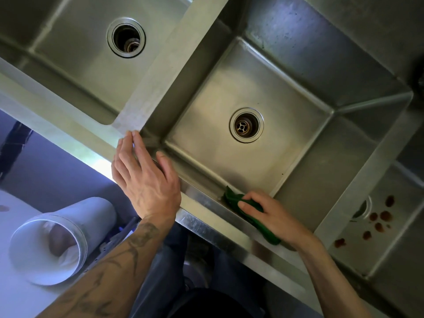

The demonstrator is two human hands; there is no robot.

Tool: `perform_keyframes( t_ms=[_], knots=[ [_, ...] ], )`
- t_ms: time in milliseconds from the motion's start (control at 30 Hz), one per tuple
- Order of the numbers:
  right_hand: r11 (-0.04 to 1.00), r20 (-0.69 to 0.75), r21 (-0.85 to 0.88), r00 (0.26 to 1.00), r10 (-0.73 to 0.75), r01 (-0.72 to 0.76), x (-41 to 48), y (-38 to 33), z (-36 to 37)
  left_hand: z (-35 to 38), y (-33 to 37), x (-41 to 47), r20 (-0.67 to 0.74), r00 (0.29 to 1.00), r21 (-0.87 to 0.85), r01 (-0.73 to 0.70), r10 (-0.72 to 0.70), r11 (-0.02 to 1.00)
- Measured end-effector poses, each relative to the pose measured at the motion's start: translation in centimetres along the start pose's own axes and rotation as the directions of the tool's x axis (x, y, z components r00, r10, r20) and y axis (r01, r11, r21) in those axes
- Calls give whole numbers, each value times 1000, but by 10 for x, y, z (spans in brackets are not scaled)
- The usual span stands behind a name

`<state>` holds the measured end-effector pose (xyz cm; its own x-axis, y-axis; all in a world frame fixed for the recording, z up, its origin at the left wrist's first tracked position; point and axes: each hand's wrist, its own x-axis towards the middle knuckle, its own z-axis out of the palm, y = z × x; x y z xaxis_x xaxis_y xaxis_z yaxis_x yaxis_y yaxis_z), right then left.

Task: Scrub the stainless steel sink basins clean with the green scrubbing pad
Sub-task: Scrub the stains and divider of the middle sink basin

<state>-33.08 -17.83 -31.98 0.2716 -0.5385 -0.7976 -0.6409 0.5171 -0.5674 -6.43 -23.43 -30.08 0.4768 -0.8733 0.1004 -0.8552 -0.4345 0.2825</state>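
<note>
Gripping the green scrubbing pad, the right hand curls its fingers over the top of it and holds it against the near wall of the right basin, just under the front rim of the sink. Part of the pad sticks out to either side of the fingers, and it sits well up the wall, apart from the basin floor. The left hand lies open and flat on that same front rim, its straight fingers reaching to the corner where the divider between the two basins meets the rim. The right drain shows a rusty strainer in the middle of its basin floor. The left basin lies beyond the divider with its own open drain. Reddish-brown spots dot the steel counter to the right of the right basin. Below the sink on the left lies a white tube on its side, its open end facing up.
</note>
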Motion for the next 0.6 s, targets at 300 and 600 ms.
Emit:
perform_keyframes(
  t_ms=[300,600],
  knots=[
    [804,-94,-340,868,487,-488,54,15,8,1,0,-1,-2,1000,3,2,-2,1000],
    [871,1,-352,930,368,-344,107,-22,20,5,-3,-2,-20,1000,0,-9,9,1000]
  ],
)
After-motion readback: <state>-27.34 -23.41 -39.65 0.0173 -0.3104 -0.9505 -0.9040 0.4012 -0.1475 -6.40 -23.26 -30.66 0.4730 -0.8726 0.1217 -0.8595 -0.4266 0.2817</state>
